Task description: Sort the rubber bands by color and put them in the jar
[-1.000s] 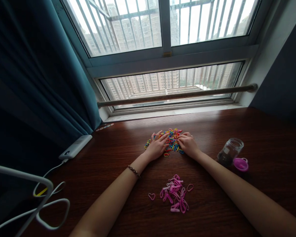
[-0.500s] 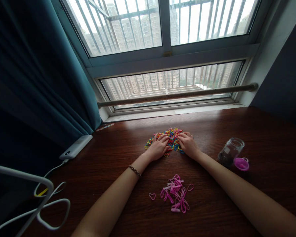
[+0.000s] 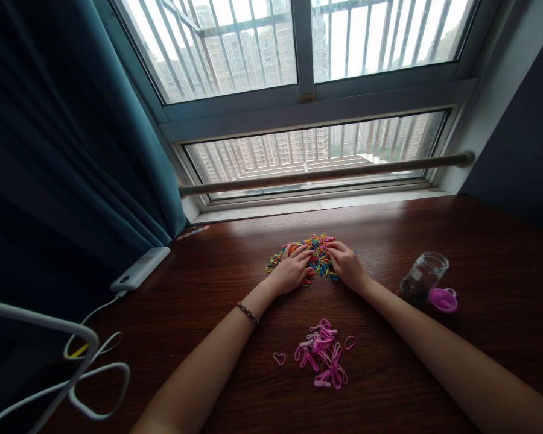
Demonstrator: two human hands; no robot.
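Note:
A pile of small multicoloured rubber bands (image 3: 317, 253) lies on the dark wooden table. My left hand (image 3: 292, 269) rests on the pile's left part with its fingers spread and holds nothing I can see. At the right edge of the pile, my right hand (image 3: 346, 264) has its thumb and fingers closed in a pinch. What is between those fingertips is too small to make out. Closer to me, between my forearms, sits a separate heap of pink rubber bands (image 3: 322, 346). One heart-shaped pink band (image 3: 279, 359) lies left of that heap, and a looped band (image 3: 350, 343) lies to its right.
A clear jar (image 3: 424, 277) without its lid stands right of my right forearm, a pink lid (image 3: 443, 299) beside it. On the left are a white power bank (image 3: 140, 269) with a cable, a white tube (image 3: 40, 322) and a blue curtain (image 3: 131, 132). A barred window lies behind the table.
My right hand's fingers have drawn together into a pinch and shifted slightly at the pile's edge. The left hand stays nearly still. The pink heap is unchanged.

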